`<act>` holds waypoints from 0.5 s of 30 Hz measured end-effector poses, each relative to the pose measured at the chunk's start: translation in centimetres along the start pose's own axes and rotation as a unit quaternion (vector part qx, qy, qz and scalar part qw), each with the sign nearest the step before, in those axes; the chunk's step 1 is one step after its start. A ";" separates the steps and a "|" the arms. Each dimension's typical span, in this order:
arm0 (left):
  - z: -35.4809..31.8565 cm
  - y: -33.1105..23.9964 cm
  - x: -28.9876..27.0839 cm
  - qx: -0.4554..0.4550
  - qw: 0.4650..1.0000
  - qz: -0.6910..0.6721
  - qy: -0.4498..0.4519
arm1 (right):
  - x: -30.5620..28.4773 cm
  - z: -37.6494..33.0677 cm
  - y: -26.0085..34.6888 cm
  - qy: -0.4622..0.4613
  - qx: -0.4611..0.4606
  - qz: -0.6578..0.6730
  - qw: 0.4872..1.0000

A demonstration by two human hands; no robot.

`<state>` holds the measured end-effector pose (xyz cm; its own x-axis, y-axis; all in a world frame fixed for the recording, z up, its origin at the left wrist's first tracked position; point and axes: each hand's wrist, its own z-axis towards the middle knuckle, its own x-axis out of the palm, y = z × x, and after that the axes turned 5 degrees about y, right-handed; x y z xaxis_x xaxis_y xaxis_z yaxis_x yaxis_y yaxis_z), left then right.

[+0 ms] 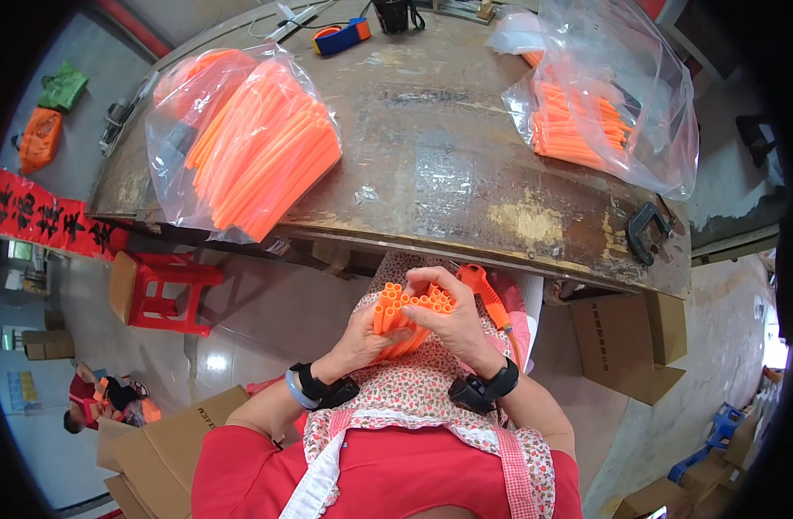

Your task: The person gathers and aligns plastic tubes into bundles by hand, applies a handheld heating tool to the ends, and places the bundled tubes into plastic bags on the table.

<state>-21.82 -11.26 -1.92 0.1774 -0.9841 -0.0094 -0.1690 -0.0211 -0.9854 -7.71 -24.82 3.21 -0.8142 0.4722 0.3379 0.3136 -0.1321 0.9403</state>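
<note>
Both hands hold one bundle of orange plastic tubes (407,307) over my lap, tube ends facing up. My left hand (362,339) wraps the bundle from the left and below. My right hand (453,318) closes over its right side, fingers curled on the tube ends. An orange-handled tool (486,294) lies on my floral apron just right of the right hand. Black bands sit on both wrists.
A worn brown table (448,182) lies ahead. A clear bag of long orange tubes (249,147) overhangs its left edge; another bag of shorter orange tubes (600,112) sits at the right. A black clamp (645,232) grips the right edge. A red stool (167,292) and cardboard boxes (634,342) stand below.
</note>
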 end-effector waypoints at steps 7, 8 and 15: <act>-0.8 -0.1 -0.3 0.001 0.998 -0.051 -0.020 | 0.2 0.2 0.3 0.013 0.029 0.011 0.999; -0.7 -0.6 -0.2 0.012 0.997 -0.073 -0.028 | 0.1 0.2 0.2 0.013 0.030 0.011 0.999; -0.1 -0.5 0.1 0.028 0.996 -0.076 -0.033 | 0.3 0.6 0.3 0.017 0.009 -0.049 0.999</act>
<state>-21.86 -11.34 -1.45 0.2602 -0.9565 0.1322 -0.0814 -0.1581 -0.9841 -7.52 -24.19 3.57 -0.8572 0.4528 0.2452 0.2399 -0.0702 0.9683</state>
